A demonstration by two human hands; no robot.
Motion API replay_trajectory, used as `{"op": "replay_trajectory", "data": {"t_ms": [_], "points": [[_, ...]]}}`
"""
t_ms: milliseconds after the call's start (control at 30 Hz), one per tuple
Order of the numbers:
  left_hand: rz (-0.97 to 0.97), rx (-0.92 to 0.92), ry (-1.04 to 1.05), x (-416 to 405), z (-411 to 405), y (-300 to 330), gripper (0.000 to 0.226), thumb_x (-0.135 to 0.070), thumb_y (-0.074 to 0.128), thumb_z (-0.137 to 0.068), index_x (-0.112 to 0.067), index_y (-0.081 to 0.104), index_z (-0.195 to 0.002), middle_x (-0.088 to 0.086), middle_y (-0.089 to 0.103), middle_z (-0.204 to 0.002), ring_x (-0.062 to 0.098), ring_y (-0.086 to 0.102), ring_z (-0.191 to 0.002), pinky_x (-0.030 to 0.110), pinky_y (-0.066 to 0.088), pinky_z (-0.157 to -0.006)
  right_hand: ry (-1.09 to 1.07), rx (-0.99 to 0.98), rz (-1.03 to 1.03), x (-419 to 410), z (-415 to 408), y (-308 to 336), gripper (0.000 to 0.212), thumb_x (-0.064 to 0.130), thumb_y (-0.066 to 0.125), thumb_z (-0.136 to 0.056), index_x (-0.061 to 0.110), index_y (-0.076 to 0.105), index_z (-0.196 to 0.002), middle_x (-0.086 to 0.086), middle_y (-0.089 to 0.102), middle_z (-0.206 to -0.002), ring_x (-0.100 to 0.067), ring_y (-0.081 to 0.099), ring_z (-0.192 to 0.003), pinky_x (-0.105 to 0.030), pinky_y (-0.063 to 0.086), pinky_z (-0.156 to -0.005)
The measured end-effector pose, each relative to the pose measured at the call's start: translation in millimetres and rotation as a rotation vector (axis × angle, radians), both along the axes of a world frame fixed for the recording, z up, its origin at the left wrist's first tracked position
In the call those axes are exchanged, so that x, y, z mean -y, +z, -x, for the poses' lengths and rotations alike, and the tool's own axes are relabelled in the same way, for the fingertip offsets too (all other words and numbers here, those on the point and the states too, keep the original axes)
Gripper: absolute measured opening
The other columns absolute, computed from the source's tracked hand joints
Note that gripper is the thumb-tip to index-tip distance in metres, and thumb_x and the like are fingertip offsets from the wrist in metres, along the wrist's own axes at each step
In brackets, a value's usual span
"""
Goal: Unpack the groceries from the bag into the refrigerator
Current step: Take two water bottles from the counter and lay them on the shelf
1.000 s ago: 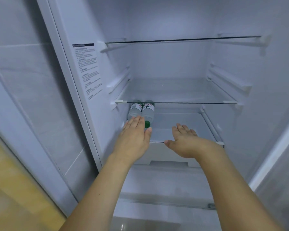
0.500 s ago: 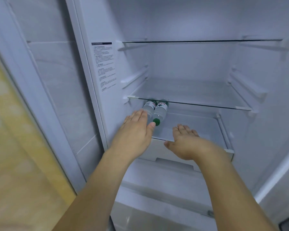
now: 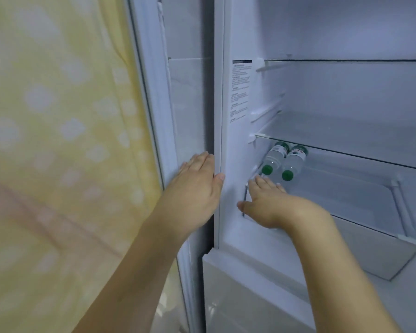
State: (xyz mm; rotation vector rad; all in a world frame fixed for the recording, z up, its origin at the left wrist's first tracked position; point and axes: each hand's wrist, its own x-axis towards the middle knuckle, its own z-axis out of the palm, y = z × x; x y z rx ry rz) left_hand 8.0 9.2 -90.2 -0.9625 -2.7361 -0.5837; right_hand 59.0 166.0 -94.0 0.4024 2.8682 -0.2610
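Two bottles [image 3: 277,162] lie side by side at the drawer's [image 3: 360,241] back left corner, caps toward me. My left hand [image 3: 195,191] is flat and empty by the fridge's left edge; right hand [image 3: 264,203] rests loose and empty on the drawer's front rim. I'd pull both out cleanly without nudging the bottles, then fetch the next item.

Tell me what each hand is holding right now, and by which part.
Nothing is held. The left hand lies flat by the fridge's front edge; the right hand rests open on the drawer rim, short of the two bottles.
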Motion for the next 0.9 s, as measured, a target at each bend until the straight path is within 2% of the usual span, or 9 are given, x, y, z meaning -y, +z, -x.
{"op": "replay_trajectory", "data": {"t_ms": [200, 667, 900], "points": [[-0.006, 0.024, 0.142, 47, -19, 9, 0.057, -0.038, 0.024, -0.105, -0.015, 0.013, -0.156, -0.002, 0.009, -0.164, 0.011, 0.003, -0.150, 0.022, 0.000, -0.117, 0.139, -0.005, 0.003, 44, 7, 7, 0.069, 0.043, 0.026, -0.104, 0.010, -0.009, -0.154, -0.008, -0.017, -0.161, -0.023, -0.014, -0.149, -0.038, -0.006, -0.119], [0.062, -0.048, 0.491, 143, -82, 19, 0.059, -0.040, 0.024, -0.105, -0.012, 0.014, -0.155, 0.003, 0.012, -0.164, 0.015, 0.005, -0.151, 0.031, 0.003, -0.121, 0.474, -0.052, -0.024, 144, 2, 26, 0.071, 0.047, 0.025, -0.103, 0.011, -0.007, -0.154, -0.007, -0.015, -0.162, -0.022, -0.012, -0.149, -0.039, -0.004, -0.119], [0.090, -0.041, 0.630, 208, -130, 26, 0.058, -0.040, 0.021, -0.105, -0.013, 0.012, -0.156, 0.001, 0.010, -0.164, 0.014, 0.004, -0.150, 0.029, 0.002, -0.119, 0.614, -0.069, -0.027, 213, -21, 35, 0.072, 0.047, 0.026, -0.103, 0.010, -0.008, -0.154, -0.007, -0.017, -0.161, -0.021, -0.014, -0.149, -0.038, -0.004, -0.120]]}}
